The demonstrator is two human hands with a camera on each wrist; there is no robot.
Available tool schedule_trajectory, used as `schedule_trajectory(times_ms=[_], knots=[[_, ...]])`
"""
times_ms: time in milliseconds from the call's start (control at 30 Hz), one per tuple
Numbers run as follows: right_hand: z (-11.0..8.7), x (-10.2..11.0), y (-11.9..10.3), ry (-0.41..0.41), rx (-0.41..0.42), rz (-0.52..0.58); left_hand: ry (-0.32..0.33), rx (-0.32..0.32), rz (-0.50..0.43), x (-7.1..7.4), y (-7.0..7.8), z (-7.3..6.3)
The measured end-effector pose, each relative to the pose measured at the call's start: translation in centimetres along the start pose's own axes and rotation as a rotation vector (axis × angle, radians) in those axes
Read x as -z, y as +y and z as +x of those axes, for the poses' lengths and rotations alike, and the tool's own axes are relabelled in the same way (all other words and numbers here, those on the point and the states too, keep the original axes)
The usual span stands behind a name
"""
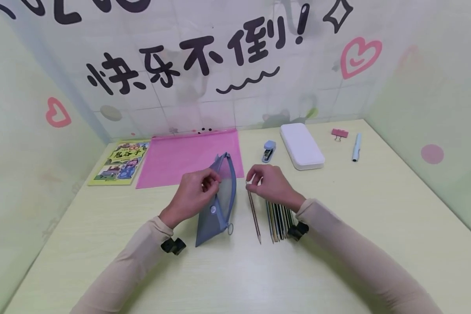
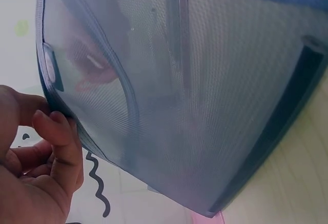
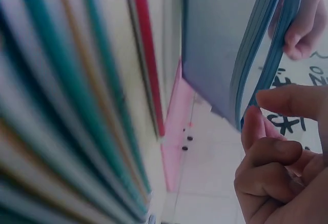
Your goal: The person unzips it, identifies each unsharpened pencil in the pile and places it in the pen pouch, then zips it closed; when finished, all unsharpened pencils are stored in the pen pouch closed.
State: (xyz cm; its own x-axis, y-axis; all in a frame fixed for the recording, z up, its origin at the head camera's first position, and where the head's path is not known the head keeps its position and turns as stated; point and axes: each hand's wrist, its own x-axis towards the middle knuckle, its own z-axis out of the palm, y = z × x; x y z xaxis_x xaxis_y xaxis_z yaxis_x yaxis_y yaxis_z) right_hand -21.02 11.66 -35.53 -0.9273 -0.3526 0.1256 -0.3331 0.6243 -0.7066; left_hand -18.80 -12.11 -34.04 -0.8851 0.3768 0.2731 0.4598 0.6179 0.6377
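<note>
while our left grip (image 1: 191, 194) pinches the mesh pouch (image 1: 209, 224), our right grip (image 1: 272, 184) curls empty.
it should handle light and floppy; we'd best hold its firmer rim (image 1: 233, 185).

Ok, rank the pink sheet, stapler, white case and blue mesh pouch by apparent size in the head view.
Largest to smallest:
1. pink sheet
2. blue mesh pouch
3. white case
4. stapler

The pouch (image 1: 209, 224) is left of the pencils (image 1: 279, 220), the stapler (image 1: 268, 151) behind them.
</note>
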Motion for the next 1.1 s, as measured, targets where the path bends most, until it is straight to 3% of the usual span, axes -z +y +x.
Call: schedule_trajectory(times_ms=[300, 467, 1100], knots=[[-1.0, 1.6, 2.4, -0.144, -0.078, -0.092, 0.001, -0.003, -0.008, -0.1, 0.0, 0.1], [-1.2, 1.7, 3.0, -0.228, -0.068, -0.152, 0.005, -0.009, -0.005, -0.2, -0.1, 0.1], [-1.6, 1.1, 2.8, -0.248, 0.021, -0.322, 0.010, -0.009, -0.011, 0.0, -0.3, 0.0]])
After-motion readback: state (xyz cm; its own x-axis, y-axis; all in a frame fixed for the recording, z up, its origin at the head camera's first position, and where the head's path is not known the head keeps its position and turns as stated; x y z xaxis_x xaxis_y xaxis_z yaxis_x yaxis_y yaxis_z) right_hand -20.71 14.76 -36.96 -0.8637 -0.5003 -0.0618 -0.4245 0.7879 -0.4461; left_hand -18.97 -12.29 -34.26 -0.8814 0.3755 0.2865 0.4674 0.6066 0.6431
